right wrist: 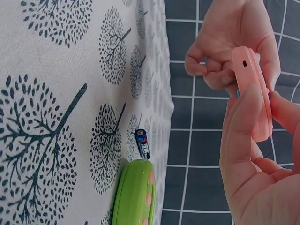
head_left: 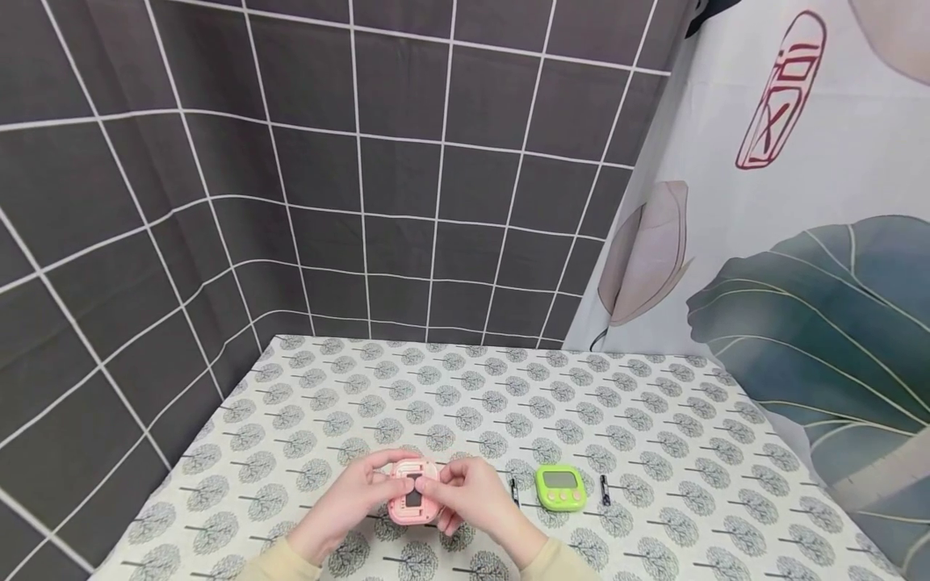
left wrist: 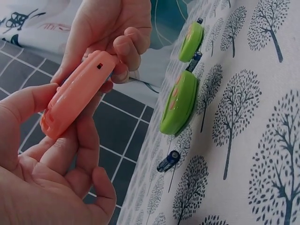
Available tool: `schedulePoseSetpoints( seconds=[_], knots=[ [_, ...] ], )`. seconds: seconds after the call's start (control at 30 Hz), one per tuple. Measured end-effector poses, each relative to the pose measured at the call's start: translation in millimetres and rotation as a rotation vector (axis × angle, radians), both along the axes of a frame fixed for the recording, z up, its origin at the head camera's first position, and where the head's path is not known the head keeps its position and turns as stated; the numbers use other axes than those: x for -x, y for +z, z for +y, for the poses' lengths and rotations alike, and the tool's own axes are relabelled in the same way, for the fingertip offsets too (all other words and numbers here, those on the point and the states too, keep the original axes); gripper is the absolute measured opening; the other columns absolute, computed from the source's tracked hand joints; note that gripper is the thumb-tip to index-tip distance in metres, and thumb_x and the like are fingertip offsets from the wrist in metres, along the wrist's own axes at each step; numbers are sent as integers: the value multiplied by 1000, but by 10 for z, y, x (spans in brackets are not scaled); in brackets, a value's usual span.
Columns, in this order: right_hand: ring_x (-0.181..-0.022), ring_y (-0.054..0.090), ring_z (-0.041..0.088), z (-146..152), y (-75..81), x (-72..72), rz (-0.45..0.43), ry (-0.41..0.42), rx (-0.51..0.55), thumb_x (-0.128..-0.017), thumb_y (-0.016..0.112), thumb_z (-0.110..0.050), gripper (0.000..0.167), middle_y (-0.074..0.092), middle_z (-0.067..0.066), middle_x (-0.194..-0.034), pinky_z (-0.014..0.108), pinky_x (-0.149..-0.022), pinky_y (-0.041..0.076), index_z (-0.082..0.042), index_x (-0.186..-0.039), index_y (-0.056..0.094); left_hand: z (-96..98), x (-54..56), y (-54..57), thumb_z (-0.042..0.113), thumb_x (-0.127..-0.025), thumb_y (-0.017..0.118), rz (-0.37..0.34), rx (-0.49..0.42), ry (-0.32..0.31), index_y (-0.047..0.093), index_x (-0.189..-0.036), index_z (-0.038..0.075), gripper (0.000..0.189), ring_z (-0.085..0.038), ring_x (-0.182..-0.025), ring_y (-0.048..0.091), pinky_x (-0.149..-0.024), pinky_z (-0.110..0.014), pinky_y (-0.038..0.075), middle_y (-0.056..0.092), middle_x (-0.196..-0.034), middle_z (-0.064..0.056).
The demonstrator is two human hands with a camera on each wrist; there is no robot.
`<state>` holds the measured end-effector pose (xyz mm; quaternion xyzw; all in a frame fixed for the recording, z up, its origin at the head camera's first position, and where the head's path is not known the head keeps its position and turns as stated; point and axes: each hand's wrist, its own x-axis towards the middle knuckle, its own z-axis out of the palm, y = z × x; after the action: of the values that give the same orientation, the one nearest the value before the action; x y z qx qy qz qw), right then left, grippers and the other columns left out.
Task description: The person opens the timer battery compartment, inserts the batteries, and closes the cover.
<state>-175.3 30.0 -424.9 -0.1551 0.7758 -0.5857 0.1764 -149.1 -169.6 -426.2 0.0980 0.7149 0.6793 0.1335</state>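
A pink, rounded-square electronic device (head_left: 399, 512) is held between both hands above the cloth, its back turned up with a dark patch in the middle. My left hand (head_left: 350, 499) grips its left side, thumb on the back. From the other side my right hand (head_left: 475, 491) holds it, thumb also on the back by the dark patch. Both wrist views show the device's pink edge (left wrist: 77, 101) with a small dark slot. Thumbs and fingers hide part of the back.
A green digital timer (head_left: 560, 478) with a grey screen and pink buttons lies right of the hands. One small battery (head_left: 514, 491) lies on its left, another battery (head_left: 605, 490) on its right. Under everything is a tree-patterned cloth (head_left: 450, 371); a dark checked curtain (head_left: 400, 177) hangs behind.
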Motion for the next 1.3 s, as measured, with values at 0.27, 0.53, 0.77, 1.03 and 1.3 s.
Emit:
schedulePoseSetpoints(
  seconds=[0.27,0.53,0.77,1.03,1.3],
  knots=[
    [-44,57,9,-10,-12,8,-21,22,55,-83,73,-23,29,62,5,-60,33,-47,54,0,-83,56,-13,-4,-34,15,-90,63,3,-14,-4,43,-135,-6,54,-29,-87,69,-85,-26,49,69,-95,-24],
    [-45,57,9,-1,40,-14,7,60,49,-85,71,-16,24,59,4,-62,40,-50,55,1,-81,54,-4,-4,-65,13,-90,62,12,-12,-4,45,-134,-6,51,-29,-87,69,-87,-27,47,69,-96,-24],
    [-46,58,11,25,47,-19,-34,79,76,-85,69,-11,20,59,7,-64,32,-47,55,3,-83,54,17,-9,-66,14,-90,62,12,2,9,47,-133,-5,50,-30,-88,68,-89,-27,45,69,-96,-25],
    [-48,58,11,42,45,0,-53,94,96,-86,66,-7,15,58,5,-63,29,-49,55,3,-83,55,30,-1,-56,13,-90,61,24,-1,18,45,-134,-7,51,-30,-88,68,-83,-22,49,69,-100,-20],
    [-50,60,13,68,-4,29,-70,114,115,-87,64,-8,14,61,6,-66,28,-51,55,3,-88,55,41,-12,-28,15,-90,62,11,10,26,44,-134,-7,53,-30,-88,68,-83,-23,51,70,-99,-19]
  ],
)
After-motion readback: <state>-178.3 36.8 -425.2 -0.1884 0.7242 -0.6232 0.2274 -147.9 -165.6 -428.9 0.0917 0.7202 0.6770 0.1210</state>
